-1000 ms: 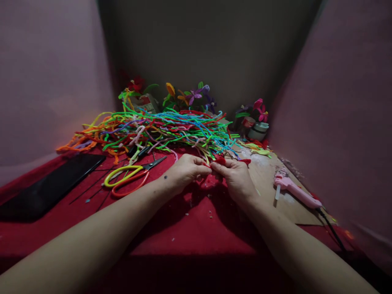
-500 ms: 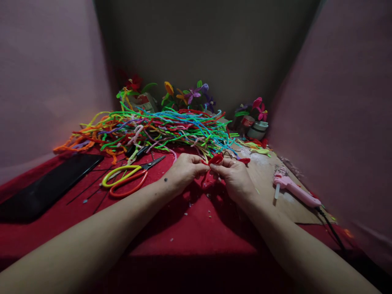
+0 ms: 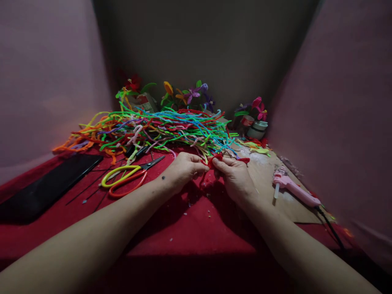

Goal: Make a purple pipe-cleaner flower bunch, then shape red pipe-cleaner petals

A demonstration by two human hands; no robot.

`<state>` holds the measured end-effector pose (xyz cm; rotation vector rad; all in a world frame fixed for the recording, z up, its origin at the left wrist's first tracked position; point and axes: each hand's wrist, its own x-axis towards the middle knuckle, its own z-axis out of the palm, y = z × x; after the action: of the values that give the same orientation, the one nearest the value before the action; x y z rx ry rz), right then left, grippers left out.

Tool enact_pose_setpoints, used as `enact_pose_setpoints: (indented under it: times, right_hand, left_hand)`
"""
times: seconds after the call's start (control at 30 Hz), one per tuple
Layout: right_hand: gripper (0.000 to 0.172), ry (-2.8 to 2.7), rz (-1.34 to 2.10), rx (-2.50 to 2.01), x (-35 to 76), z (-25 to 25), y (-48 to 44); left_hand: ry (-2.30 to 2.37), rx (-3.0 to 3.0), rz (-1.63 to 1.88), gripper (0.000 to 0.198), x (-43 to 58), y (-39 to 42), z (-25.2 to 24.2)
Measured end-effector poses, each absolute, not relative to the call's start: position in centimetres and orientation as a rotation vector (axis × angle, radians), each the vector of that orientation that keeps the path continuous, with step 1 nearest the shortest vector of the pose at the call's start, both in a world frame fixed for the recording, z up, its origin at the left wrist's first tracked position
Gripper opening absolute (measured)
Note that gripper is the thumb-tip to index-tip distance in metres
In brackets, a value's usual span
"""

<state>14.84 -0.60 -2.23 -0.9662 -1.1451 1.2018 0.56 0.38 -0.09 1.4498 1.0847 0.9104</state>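
Both hands meet above the red cloth, pinching a red pipe cleaner (image 3: 218, 157) that looks bent into a petal-like loop. My left hand (image 3: 187, 168) grips it between thumb and fingertips from the left. From the right, my right hand (image 3: 232, 173) presses its thumb on it, partly covering it. Another red fuzzy piece (image 3: 244, 160) shows just past the right knuckles. Behind the hands lies a big heap of many-coloured pipe cleaners (image 3: 165, 126). Scissors (image 3: 131, 175) with one yellow and one red handle rest left of my left hand.
A pink glue gun (image 3: 295, 190) with a black cord lies on a cardboard sheet (image 3: 269, 208) at right. A black flat slab (image 3: 49, 185) is at left. Pipe-cleaner flowers (image 3: 192, 94), a small jar (image 3: 257, 130) and pink side panels (image 3: 339, 122) stand around the red table cloth (image 3: 196, 232).
My right thumb has shifted up onto the red pipe cleaner, which now shows less between the hands. The left hand stays nearly in place.
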Motion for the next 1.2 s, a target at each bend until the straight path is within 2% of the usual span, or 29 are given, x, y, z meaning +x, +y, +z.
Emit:
enact_pose_setpoints:
  times: [0.13, 0.2, 0.3, 0.63, 1.2]
  right_hand:
    - [0.015, -1.153, 1.043, -1.007, 14.89, -1.72, -0.71]
    - [0.018, -1.142, 1.018, -1.014, 15.04, -1.66, -0.64]
    - [0.022, -1.101, 1.099, -0.964, 15.29, -1.68, -0.48]
    - [0.017, -0.98, 1.253, -0.871, 15.25, -1.77, -0.1]
    - [0.018, -0.939, 1.246, -0.865, 15.09, -2.06, -0.21]
  left_hand:
    - [1.122, 1.474, 0.902, 0.02, 0.48, 0.39, -0.1]
    - [1.132, 1.478, 0.886, 0.02, 0.45, 0.37, -0.03]
    - [1.138, 1.463, 0.859, 0.02, 0.45, 0.24, 0.27]
    - [1.108, 1.454, 0.851, 0.015, 0.41, 0.2, 0.34]
    - [1.094, 1.466, 0.853, 0.018, 0.5, 0.3, 0.03]
